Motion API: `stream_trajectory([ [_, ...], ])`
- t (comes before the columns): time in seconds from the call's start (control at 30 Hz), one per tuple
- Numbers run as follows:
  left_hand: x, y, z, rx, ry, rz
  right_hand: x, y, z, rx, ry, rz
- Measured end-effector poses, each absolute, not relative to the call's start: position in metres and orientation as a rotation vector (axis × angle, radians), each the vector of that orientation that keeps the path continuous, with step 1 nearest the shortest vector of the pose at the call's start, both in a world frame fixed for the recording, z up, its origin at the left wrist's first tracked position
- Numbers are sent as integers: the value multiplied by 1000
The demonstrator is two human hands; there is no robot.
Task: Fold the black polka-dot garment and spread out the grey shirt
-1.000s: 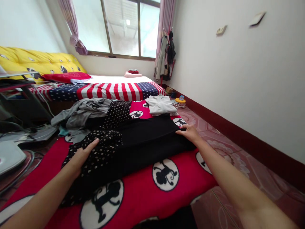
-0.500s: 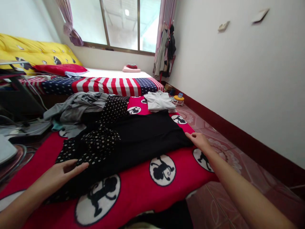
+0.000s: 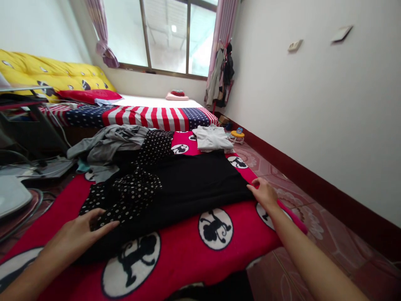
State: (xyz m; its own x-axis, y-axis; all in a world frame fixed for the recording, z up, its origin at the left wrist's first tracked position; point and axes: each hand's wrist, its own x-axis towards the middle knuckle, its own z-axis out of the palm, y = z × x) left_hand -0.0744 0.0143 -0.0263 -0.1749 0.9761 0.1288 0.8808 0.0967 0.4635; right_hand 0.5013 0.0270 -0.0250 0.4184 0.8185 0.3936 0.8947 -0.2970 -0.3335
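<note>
A black garment (image 3: 194,177) with white-dotted parts at its left end lies spread over a pink-red blanket (image 3: 184,251) printed with monkeys in white circles. My left hand (image 3: 83,230) rests on the dotted end, thumb and forefinger apart; its other fingers are hidden. At the opposite end, my right hand (image 3: 263,194) pinches the near right corner of the black cloth between thumb and fingers. Beyond the garment, a crumpled grey garment (image 3: 115,140) lies to the left. A white folded garment (image 3: 213,138) sits at the far right of the blanket.
A bed (image 3: 147,117) with a striped and starred cover stands behind, below a window. A yellow stool (image 3: 237,135) is on the tiled floor near the right wall (image 3: 313,108). At left are a grey chair (image 3: 12,196) and a desk (image 3: 34,108) with cables.
The view has tilted up slightly and shifted, so things sit lower and a little to the right. Both hands stay at the same ends of the black garment, which looks unchanged.
</note>
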Motion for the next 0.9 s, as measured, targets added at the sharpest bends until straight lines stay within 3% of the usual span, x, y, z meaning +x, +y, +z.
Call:
stream_trajectory([
  [0.1,-56,13,-7,2004,2169,658,486,42,-16,-1955,-1564,-224],
  [0.27,-9,14,14,2451,1638,1180,444,69,-12,-1722,-1901,143],
  [0.4,28,17,2,2564,1262,853,422,79,-14,-1810,-2029,119],
  [0.67,62,28,-26,2557,1494,712,415,82,-22,-1824,-1815,-73],
  [0.9,65,26,-41,2709,1493,607,402,60,-30,-1704,-2053,-231],
])
